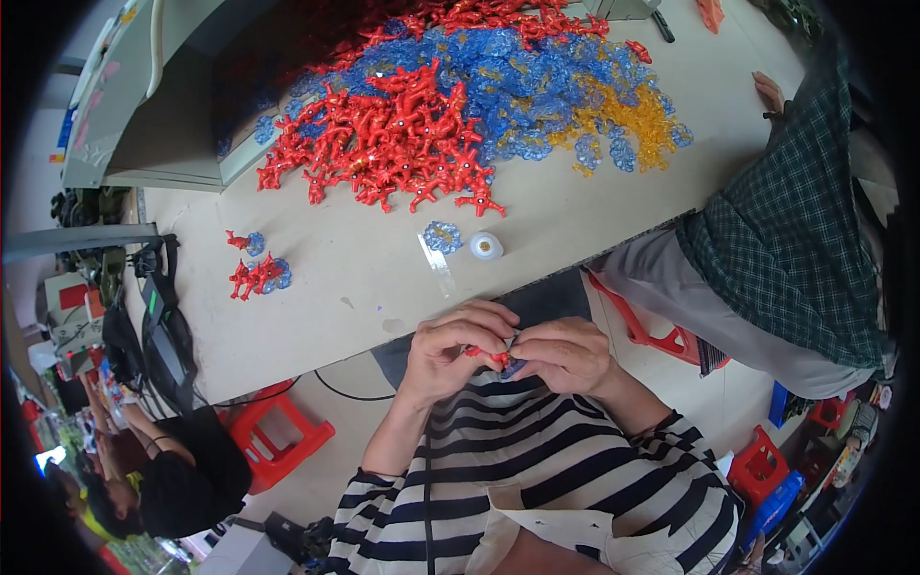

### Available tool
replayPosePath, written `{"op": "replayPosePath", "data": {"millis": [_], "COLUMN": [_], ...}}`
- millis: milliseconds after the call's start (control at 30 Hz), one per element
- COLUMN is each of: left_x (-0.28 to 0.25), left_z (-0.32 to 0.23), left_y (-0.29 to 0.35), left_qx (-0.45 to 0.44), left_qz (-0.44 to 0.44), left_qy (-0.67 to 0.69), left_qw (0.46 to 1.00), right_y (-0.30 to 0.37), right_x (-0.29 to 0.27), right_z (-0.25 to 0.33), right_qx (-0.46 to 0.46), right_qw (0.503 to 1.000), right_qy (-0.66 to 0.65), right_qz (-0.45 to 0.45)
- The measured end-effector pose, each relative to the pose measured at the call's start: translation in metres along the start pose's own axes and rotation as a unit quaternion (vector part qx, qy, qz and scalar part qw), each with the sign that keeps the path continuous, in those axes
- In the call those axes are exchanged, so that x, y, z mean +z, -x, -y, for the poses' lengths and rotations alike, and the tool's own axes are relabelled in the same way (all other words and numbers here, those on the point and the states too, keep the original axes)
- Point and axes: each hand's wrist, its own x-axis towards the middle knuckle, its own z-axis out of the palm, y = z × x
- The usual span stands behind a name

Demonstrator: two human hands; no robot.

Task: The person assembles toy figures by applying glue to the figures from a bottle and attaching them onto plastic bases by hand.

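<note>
My left hand [460, 345] and my right hand [565, 355] meet in front of my chest, just off the table's near edge. Between their fingertips is a small red plastic figure [500, 358], with a dark blue part against it on the right. Both hands pinch it, and the fingers cover most of it. On the table beyond them lie a clear blue plastic piece [443, 237] and a small round white container [486, 245]. Farther left, a few red figures [254, 278] rest with blue pieces.
A heap of red figures [402, 134] fills the far side of the table [364, 287], beside blue pieces [537, 86] and yellow pieces [642, 125]. A person in a checked garment [776, 230] is close on the right. Red stools [278, 431] stand on the floor.
</note>
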Motion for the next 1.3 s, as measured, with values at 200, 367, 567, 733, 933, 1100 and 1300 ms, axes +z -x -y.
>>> {"op": "replayPosePath", "data": {"millis": [200,367,567,733,933,1100,1300], "left_x": [0.008,0.005,-0.009,-0.052,-0.1,-0.064,-0.039], "left_z": [-0.016,-0.019,-0.03,-0.054,-0.071,-0.06,-0.019], "left_y": [0.001,0.006,0.013,0.012,-0.003,-0.023,-0.052], "left_qx": [0.003,-0.004,-0.02,0.014,-0.013,0.093,0.037], "left_qz": [-0.039,-0.062,-0.07,-0.178,-0.227,-0.158,-0.054], "left_qy": [-0.098,-0.101,-0.077,-0.492,-0.704,-0.645,-0.62], "left_qw": [0.994,0.993,0.994,0.852,0.673,0.742,0.782], "right_y": [0.003,-0.004,-0.012,-0.019,-0.05,-0.053,-0.049], "right_x": [0.008,0.011,0.018,0.01,0.01,0.021,0.016], "right_z": [-0.012,-0.008,-0.003,-0.008,-0.017,-0.029,-0.034], "right_qx": [0.001,0.004,0.075,0.225,0.185,0.141,0.134], "right_qw": [0.996,0.995,0.982,0.966,0.977,0.978,0.984], "right_qy": [-0.083,-0.097,-0.169,-0.122,0.087,0.145,0.117], "right_qz": [-0.038,-0.027,0.026,-0.025,-0.064,-0.048,-0.034]}}
